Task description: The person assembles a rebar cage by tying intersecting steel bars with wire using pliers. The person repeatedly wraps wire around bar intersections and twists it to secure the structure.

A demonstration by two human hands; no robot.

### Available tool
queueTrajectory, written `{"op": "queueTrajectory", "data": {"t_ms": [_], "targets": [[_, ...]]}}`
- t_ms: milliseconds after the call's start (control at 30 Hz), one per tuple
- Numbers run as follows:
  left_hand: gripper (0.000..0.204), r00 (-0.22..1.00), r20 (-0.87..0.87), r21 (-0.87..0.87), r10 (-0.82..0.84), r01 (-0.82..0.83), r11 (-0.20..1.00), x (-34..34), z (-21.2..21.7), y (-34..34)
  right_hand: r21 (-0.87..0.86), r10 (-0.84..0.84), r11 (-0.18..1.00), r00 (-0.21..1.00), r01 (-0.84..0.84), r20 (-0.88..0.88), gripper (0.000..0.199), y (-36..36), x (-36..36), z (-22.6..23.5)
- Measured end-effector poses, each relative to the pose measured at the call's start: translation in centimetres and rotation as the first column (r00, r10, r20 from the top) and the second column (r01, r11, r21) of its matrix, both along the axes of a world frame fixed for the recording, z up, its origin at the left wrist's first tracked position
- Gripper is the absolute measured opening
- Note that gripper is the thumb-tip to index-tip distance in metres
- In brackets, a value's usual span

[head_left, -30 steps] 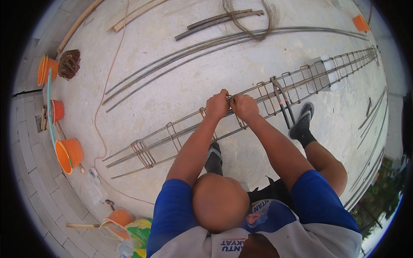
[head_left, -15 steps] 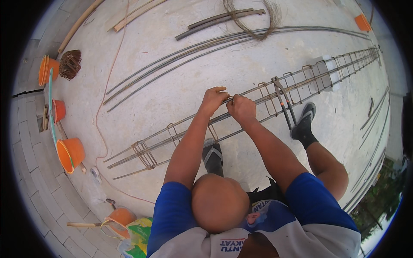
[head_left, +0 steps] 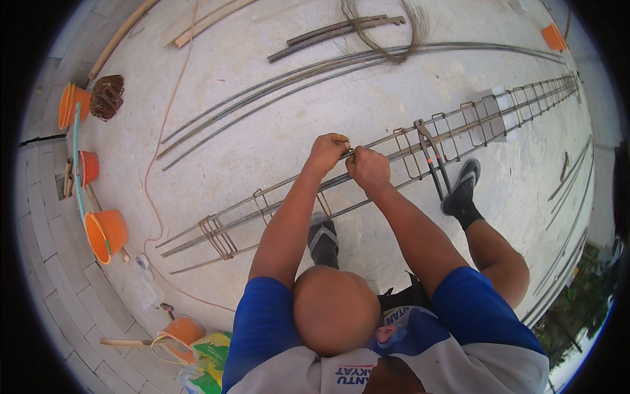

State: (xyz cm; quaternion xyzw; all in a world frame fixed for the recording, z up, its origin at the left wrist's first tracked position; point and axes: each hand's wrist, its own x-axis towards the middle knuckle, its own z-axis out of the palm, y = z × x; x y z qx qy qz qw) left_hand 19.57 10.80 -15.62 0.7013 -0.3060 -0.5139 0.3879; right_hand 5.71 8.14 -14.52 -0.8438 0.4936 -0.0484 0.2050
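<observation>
A long rebar cage (head_left: 387, 158) of steel bars and bent stirrups runs slantwise across the floor before me. At its upper bar my left hand (head_left: 326, 152) is closed, thumb and fingers pinched together. Close beside it on the right, my right hand (head_left: 369, 168) is a fist against the same bar. What lies between the fingertips is too small and hidden to name. Long-handled pincers (head_left: 434, 157) with orange bands hang on the cage to the right of my hands. Several stirrups (head_left: 218, 237) are bunched near the cage's left end.
Loose rebars (head_left: 282, 80) lie beyond the cage, with a bundle of thin wire (head_left: 401, 49) across them. A pale block (head_left: 504, 115) sits under the cage. Orange buckets (head_left: 107, 235) and a stack of rusty stirrups (head_left: 107, 97) line the left side. A hose (head_left: 146, 177) snakes along the floor.
Both hands stay at the same spot on the bar, with only a slight shift of the fingers. The cage and pincers look unmoved.
</observation>
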Motion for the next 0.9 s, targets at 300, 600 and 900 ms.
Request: {"op": "queueTrajectory", "data": {"t_ms": [300,600,900], "targets": [[0.022,0.998,0.066,-0.076,0.012,-0.007,0.997,-0.8,1.0,0.2,0.095,0.004,0.995,0.998,0.001,-0.055,0.019,-0.1,0.0,1.0],[0.028,0.984,0.179,-0.023,-0.007,0.011,1.000,-2.2,0.6,-0.2,0.085,0.004,0.996,1.000,-0.002,-0.030,0.018,0.0,-0.6,0.4],[0.024,0.985,0.171,-0.142,0.023,0.001,0.990,-2.2,0.8,1.0,0.225,0.510,0.860,0.772,-0.457,-0.379,0.014,-7.0,-1.8,7.3]]}}
